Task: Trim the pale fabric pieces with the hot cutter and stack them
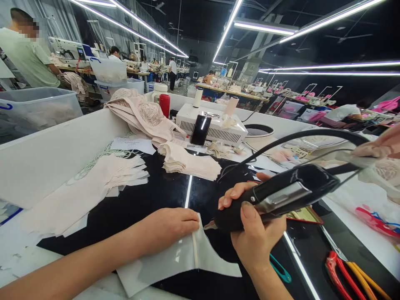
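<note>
right hand (261, 237) is wrapping around a black handheld tool (281, 196), tip hovering beside the pale fabric piece (184, 258) on the glossy black tabletop (165, 196). left hand (170, 227) is pinching the fabric's top edge. thick cable (300, 133) is arching across the right side (kinda blocking the clutter behind), red-and-orange-handled scissors (346, 266) lying nearby.

We look into a large sewing workshop arranged around a pale pillar (258, 41). Above the pillar, long tube lights (228, 29) shine white under a black ceiling (200, 16) hung with ceiling fans (159, 6). Left of the pillar, we see gray curtains (61, 16) and a row of sewing-machine tables (142, 73). Just below the pillar stands a long wooden-topped worktable (231, 91); to its right, more sewing stations (293, 98). Well below and left of the pillar, a low white partition wall (59, 154) runs nearest us.
</note>
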`<state>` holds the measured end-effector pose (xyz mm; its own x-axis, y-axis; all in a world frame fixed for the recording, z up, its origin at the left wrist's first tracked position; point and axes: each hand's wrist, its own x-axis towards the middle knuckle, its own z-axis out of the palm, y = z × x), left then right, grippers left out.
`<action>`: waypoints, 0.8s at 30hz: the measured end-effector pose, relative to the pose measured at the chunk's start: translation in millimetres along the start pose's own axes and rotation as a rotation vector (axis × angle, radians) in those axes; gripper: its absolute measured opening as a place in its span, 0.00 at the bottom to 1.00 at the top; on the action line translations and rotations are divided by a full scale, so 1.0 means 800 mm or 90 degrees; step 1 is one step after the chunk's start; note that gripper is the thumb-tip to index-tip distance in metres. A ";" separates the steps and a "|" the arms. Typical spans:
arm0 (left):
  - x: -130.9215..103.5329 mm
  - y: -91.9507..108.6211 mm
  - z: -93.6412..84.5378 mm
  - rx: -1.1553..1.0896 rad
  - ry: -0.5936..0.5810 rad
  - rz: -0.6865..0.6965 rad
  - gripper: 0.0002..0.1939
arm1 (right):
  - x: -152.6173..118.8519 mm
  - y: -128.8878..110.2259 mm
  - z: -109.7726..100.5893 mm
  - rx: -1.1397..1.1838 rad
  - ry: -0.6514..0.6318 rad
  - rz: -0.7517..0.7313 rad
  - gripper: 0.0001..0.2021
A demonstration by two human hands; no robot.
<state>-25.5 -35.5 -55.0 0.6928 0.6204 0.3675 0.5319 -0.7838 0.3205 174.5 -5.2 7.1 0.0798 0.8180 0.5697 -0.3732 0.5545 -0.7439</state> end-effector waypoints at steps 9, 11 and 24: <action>0.003 -0.004 -0.004 0.001 -0.008 0.000 0.16 | 0.000 -0.006 0.003 -0.001 0.018 0.014 0.21; 0.004 -0.003 -0.005 0.015 0.007 0.011 0.15 | 0.002 -0.011 0.001 -0.002 0.025 0.007 0.21; 0.014 0.019 -0.003 0.043 -0.060 0.016 0.13 | -0.004 -0.013 -0.009 -0.009 0.033 0.003 0.22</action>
<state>-10.9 -40.6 -44.0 0.7472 0.5979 0.2902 0.5432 -0.8010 0.2517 184.8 -12.4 10.8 0.1265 0.8277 0.5467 -0.3602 0.5519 -0.7521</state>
